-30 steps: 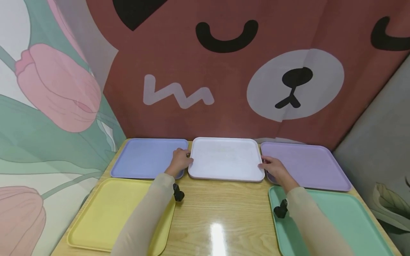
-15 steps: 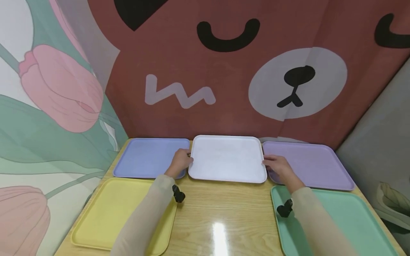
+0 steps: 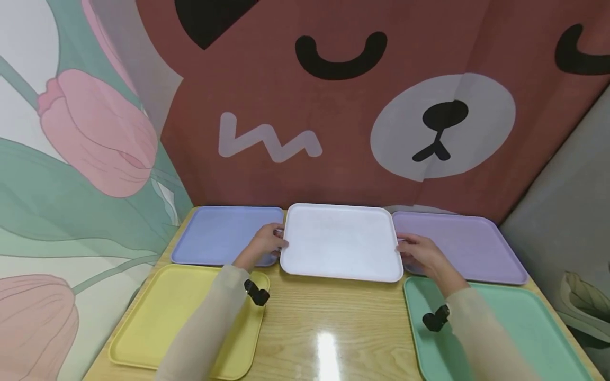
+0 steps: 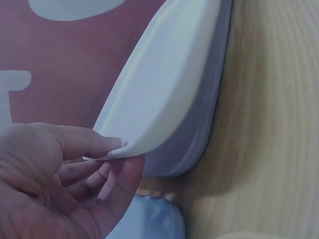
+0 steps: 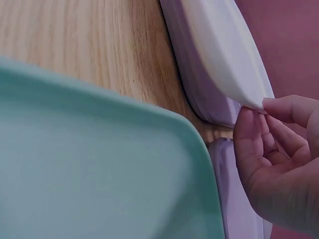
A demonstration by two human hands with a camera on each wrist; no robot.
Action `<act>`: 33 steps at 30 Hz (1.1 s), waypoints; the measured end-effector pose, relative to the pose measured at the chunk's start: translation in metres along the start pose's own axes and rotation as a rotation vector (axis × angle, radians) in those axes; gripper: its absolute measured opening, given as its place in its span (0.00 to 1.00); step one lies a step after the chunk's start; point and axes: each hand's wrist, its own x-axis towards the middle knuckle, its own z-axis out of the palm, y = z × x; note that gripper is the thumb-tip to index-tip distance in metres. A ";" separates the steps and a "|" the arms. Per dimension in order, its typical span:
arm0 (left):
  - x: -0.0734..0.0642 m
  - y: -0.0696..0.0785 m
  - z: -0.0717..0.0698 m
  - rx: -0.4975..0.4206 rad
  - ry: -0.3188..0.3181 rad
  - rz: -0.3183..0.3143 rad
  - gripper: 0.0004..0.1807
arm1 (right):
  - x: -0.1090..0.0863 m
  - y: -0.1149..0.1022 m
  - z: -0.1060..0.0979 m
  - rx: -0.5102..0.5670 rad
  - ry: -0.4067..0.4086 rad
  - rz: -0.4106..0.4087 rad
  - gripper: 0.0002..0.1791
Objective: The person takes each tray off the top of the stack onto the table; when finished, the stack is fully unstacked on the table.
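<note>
A white tray (image 3: 340,243) is held level between both hands at the back middle of the table. My left hand (image 3: 268,241) pinches its left edge, thumb on top and fingers beneath, as the left wrist view shows. On the opposite edge my right hand (image 3: 421,253) pinches the rim the same way. Under the white tray, in the right wrist view, lies a stack of trays (image 5: 187,64) that looks purplish in shade; a gap shows between them. The left wrist view also shows this stack (image 4: 187,154). From the head view the stack is hidden.
A blue tray (image 3: 219,235) lies back left and a purple tray (image 3: 462,246) back right. Nearer are a yellow tray (image 3: 162,312) at left and a green tray (image 3: 519,317) at right. Bare wood table (image 3: 329,312) lies between them. A printed curtain (image 3: 267,180) hangs behind.
The white tray has risen off the stack and come slightly closer, looking larger. Both hands moved along with it, keeping their hold on its edges. The other trays stay put.
</note>
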 end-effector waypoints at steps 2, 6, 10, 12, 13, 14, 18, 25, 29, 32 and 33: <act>-0.003 -0.001 -0.001 -0.022 -0.020 -0.007 0.34 | -0.003 0.001 -0.002 -0.006 -0.014 0.000 0.35; -0.010 -0.004 -0.002 -0.065 -0.061 -0.018 0.38 | -0.009 0.004 -0.004 -0.015 -0.023 0.020 0.37; -0.020 -0.008 -0.005 -0.097 -0.101 -0.031 0.39 | -0.017 0.006 -0.004 0.022 -0.060 0.052 0.38; -0.023 -0.010 -0.005 -0.109 -0.118 -0.031 0.39 | -0.022 0.007 -0.004 0.047 -0.093 0.066 0.38; -0.025 -0.012 -0.005 -0.111 -0.125 -0.030 0.40 | -0.024 0.007 -0.004 0.050 -0.097 0.079 0.38; -0.027 -0.013 -0.005 -0.112 -0.132 -0.029 0.39 | -0.026 0.008 -0.003 0.047 -0.105 0.088 0.38; -0.035 -0.019 -0.005 -0.117 -0.147 -0.037 0.39 | -0.034 0.011 -0.001 0.016 -0.112 0.111 0.37; -0.051 -0.025 -0.004 -0.155 -0.172 -0.071 0.36 | -0.048 0.013 0.001 -0.004 -0.098 0.113 0.38; -0.059 -0.027 -0.005 -0.167 -0.181 -0.059 0.36 | -0.059 0.013 0.003 -0.021 -0.096 0.105 0.38; -0.065 -0.028 -0.006 -0.159 -0.182 -0.052 0.36 | -0.067 0.013 0.006 -0.031 -0.092 0.102 0.38; -0.068 -0.028 -0.006 -0.158 -0.184 -0.052 0.36 | -0.070 0.013 0.008 -0.033 -0.089 0.103 0.38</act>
